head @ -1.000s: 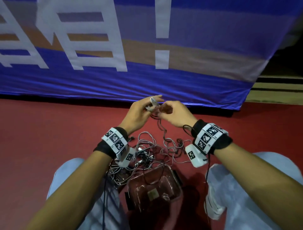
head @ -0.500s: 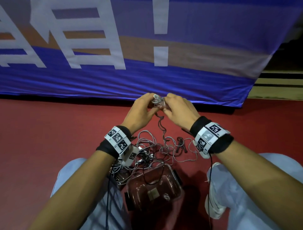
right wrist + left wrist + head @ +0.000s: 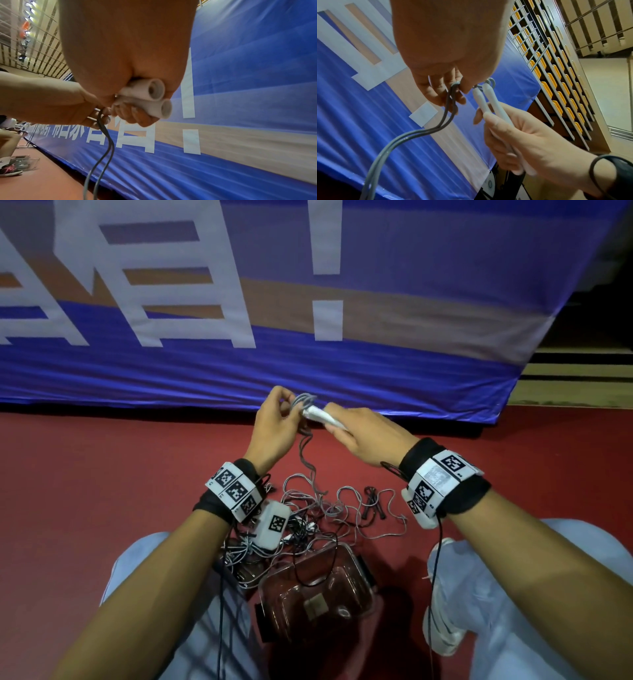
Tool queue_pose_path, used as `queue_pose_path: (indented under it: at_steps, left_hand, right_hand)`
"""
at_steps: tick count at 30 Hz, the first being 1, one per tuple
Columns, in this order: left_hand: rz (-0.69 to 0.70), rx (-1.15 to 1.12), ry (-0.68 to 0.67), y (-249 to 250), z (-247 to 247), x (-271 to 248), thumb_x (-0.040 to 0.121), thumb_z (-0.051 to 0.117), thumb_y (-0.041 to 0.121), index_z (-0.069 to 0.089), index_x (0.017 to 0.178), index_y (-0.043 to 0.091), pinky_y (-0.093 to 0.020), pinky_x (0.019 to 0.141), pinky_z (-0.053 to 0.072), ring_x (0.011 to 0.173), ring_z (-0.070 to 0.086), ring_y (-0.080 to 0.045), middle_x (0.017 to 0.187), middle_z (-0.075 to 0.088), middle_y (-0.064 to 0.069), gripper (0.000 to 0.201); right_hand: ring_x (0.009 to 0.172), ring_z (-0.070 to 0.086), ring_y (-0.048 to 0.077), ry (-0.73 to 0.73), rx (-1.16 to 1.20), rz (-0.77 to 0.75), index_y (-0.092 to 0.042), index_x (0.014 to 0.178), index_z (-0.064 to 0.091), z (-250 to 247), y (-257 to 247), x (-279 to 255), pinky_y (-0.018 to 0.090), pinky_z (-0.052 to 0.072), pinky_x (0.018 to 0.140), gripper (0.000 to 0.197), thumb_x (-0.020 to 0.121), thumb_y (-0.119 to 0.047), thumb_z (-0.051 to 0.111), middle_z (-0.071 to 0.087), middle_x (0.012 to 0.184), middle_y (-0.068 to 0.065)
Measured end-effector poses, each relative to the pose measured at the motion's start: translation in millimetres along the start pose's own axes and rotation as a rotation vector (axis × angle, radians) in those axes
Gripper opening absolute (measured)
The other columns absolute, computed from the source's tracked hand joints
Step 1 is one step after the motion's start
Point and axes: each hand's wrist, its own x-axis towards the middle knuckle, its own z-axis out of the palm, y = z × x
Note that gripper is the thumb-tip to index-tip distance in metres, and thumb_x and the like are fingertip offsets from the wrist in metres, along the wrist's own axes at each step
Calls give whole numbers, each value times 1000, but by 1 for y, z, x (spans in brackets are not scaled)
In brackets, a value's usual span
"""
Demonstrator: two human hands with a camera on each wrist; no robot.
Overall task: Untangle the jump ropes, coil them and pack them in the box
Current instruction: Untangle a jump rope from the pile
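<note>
Right, my right hand (image 3: pixel 359 433) is clamped on both white handles (image 3: pixel 489 101) while my left hand (image 3: pixel 274 429) pinches the doubled gray rope (image 3: pixel 450 108) beside them, and I reckon hauling now could cinch the tangle (image 3: pixel 318 518) on the floor beyond the box (image 3: pixel 315 597).

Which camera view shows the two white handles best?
The left wrist view: both white handles lie side by side in the right hand. The right wrist view shows only their ends; in the head view they are small.
</note>
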Motion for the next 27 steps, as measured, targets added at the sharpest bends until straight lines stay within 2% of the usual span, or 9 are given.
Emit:
queue_pose_path:
  at_steps: [4, 7, 12, 14, 17, 20, 22, 24, 27]
  left_hand:
    - [66, 119, 6, 1, -3, 4, 95, 61, 6, 69, 86, 15, -38, 73, 59, 80, 72, -14, 86, 76, 6, 15]
    - [92, 137, 71, 4, -5, 3, 92, 64, 0, 72, 90, 4, -24, 68, 58, 73, 73, -10, 80, 75, 2, 10]
    - [69, 230, 173, 1, -12, 3, 92, 67, 5, 74, 90, 7, -12, 61, 52, 66, 71, -1, 74, 74, 5, 8]
    - [1, 298, 154, -5, -15, 6, 94, 66, 10, 74, 86, 12, -12, 59, 52, 61, 69, 1, 68, 72, 6, 12]
    - [-139, 410, 64, -15, -18, 8, 98, 61, 18, 74, 84, 18, -25, 67, 58, 59, 70, -1, 62, 72, 5, 19]
    - [-143, 419, -8, -16, -14, 6, 101, 54, 17, 73, 91, 20, -23, 63, 52, 60, 69, 0, 63, 72, 4, 22]
    - [-73, 302, -106, -12, -11, 4, 101, 57, 15, 73, 102, 17, -17, 68, 52, 70, 72, -4, 74, 75, 0, 16]
    - [-11, 163, -218, -8, -9, 4, 95, 67, 14, 73, 106, 14, -20, 78, 54, 81, 72, -9, 88, 76, -1, 12]
    - [-104, -138, -304, -4, -9, 6, 92, 71, 30, 69, 99, 1, -23, 80, 48, 80, 64, -14, 89, 70, -6, 30]
  right_hand:
    - [62, 54, 20, -163, 46, 89, -28, 81, 49, -1, 0, 1, 37, 42, 58, 30, 100, -49, 59, 56, 71, -4]
    - [53, 55, 21, -303, 26, 255, -20, 73, 52, 2, 4, -1, 32, 45, 56, 39, 97, -47, 66, 56, 69, 2]
    - [49, 48, 18, -173, 4, 461, -12, 73, 52, -5, 9, 0, 29, 35, 46, 47, 93, -51, 69, 54, 64, 3]
    - [50, 42, 18, -104, 41, 471, -12, 68, 47, -8, 7, 3, 31, 30, 47, 53, 92, -53, 70, 49, 61, 3]
    - [51, 43, 18, -57, 129, 473, -13, 66, 48, -5, 4, 5, 31, 30, 49, 52, 91, -53, 72, 49, 60, 2]
    - [54, 49, 20, 1, 189, 476, -13, 71, 57, -1, 2, 6, 31, 34, 50, 46, 91, -52, 72, 54, 61, 1]
    - [56, 52, 24, 53, 182, 462, -15, 70, 57, 0, 3, 6, 32, 34, 50, 43, 93, -49, 70, 55, 64, 3]
    - [60, 53, 27, 79, 122, 424, -19, 70, 52, 0, 6, 4, 33, 33, 52, 40, 96, -47, 67, 56, 70, 5]
    - [67, 53, 28, 4, -48, 335, -21, 83, 54, -6, 12, -1, 32, 34, 60, 32, 97, -48, 65, 56, 82, 5]
